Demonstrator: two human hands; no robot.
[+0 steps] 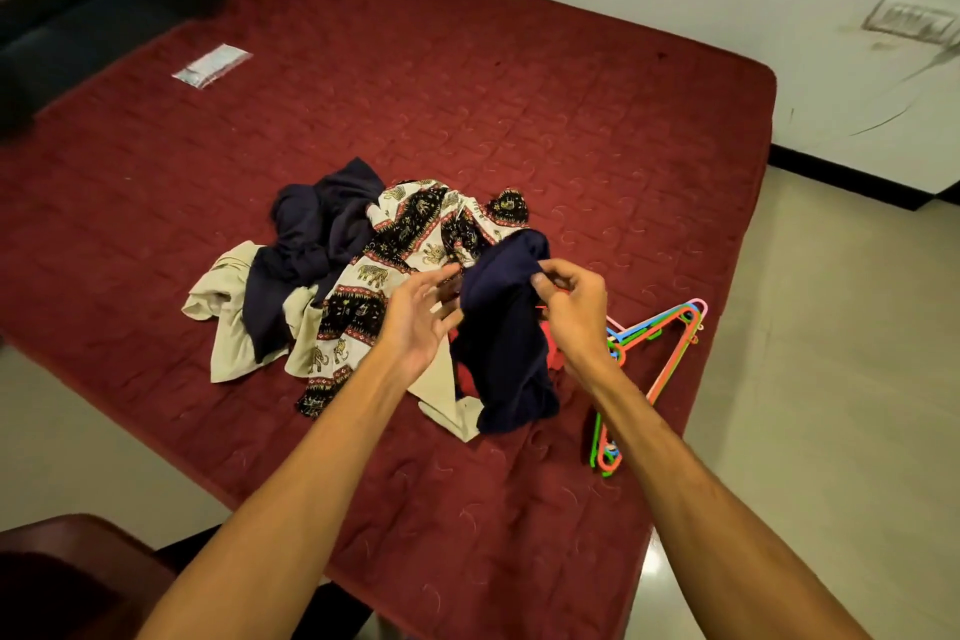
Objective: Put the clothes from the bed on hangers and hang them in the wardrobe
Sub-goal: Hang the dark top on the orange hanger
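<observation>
A: Which step are we on?
B: Picking up a piece. Our right hand [576, 312] pinches the top edge of the navy garment [504, 343] between thumb and forefinger. The top is raised and the lower end lies on the red mattress [519, 509]. Our left hand [421, 317] is beside it, fingers spread, gripping nothing.
A: Hangers?
B: The plastic hangers [660, 343] are stacked just right of it, at the bed's edge. None in hand.
A: Next?
B: We'd find the neckline, then feed a hanger in. Behind it: the elephant-print garment [395, 244], a second navy piece [311, 244] and a beige cloth [228, 307]. The wardrobe isn't in view.
</observation>
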